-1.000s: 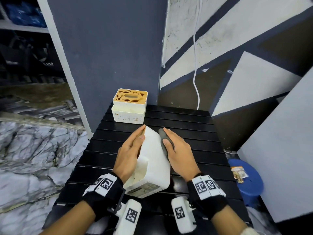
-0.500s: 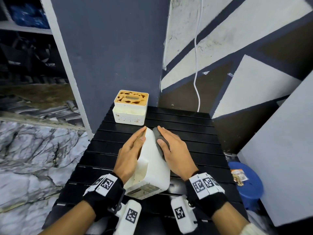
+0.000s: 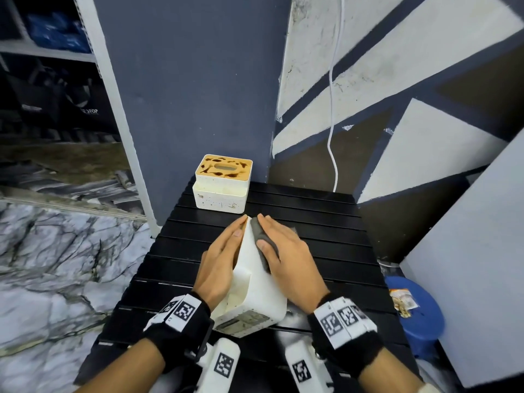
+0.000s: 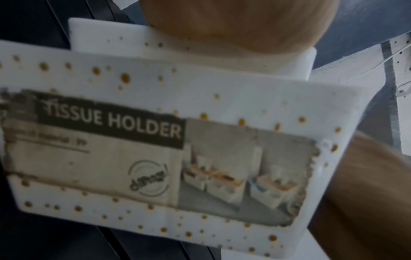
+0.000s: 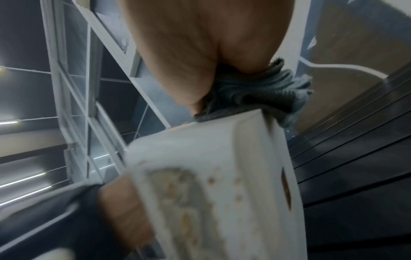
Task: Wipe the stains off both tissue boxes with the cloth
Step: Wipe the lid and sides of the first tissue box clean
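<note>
A white tissue box [image 3: 255,293] stands tilted on the black slatted table [image 3: 312,222] between my hands. My left hand [image 3: 224,256] lies flat against its left side with straight fingers. My right hand [image 3: 286,259] presses a grey cloth [image 3: 262,235] flat onto its right side. The left wrist view shows the box's underside [image 4: 200,98], with a torn label and many brown spots. In the right wrist view the cloth [image 5: 262,91] is bunched under my palm at the box's edge [image 5: 233,158]. The second box [image 3: 222,181], with a brown-stained wooden lid, stands at the table's far left.
A dark blue wall panel rises right behind the far box. A white cable [image 3: 331,123] hangs down the painted wall. Low on the right, a blue stool [image 3: 419,321] holds a small packet [image 3: 402,302]. A marble floor lies to the left.
My right hand has slid the cloth a little along the box's right side, towards its far upper edge. My left hand stays flat on the left side.
</note>
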{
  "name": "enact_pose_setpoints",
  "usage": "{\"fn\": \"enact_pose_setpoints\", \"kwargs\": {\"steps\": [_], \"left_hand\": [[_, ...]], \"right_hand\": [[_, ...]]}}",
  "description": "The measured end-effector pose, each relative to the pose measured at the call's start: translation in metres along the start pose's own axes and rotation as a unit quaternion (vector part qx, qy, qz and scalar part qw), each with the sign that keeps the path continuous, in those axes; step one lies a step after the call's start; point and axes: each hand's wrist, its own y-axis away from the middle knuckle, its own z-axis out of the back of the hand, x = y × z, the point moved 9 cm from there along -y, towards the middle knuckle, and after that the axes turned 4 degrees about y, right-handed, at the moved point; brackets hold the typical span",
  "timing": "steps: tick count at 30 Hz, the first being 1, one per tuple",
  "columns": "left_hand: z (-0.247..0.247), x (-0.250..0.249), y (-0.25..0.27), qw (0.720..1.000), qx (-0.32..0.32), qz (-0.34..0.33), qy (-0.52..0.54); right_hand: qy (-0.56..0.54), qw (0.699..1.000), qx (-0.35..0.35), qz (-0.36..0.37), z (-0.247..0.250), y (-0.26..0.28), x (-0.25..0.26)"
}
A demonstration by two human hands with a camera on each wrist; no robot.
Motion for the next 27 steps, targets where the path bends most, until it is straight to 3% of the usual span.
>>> {"fn": "enact_pose_setpoints", "kwargs": {"steps": [6, 11, 18, 21, 27], "left_hand": [[-0.002, 0.002, 0.0, 0.999, 0.0, 0.017, -0.032], [0.0, -0.001, 0.001, 0.999, 0.013, 0.031, -0.027], [0.001, 0.002, -0.011, 0.989, 0.043, 0.144, 0.006], [-0.003, 0.004, -0.014, 0.978, 0.047, 0.202, 0.002], [0.003, 0.002, -0.007, 0.984, 0.011, 0.175, 0.017]], "right_hand": [[0.0, 0.999, -0.011, 0.033, -0.004, -0.006, 0.017], [-0.016, 0.999, 0.038, -0.003, 0.005, -0.032, -0.002], [-0.073, 0.991, 0.083, -0.071, 0.011, -0.022, -0.033], [-0.105, 0.988, 0.074, -0.083, 0.01, -0.011, -0.037], [-0.15, 0.985, 0.003, -0.086, 0.02, 0.01, -0.033]]}}
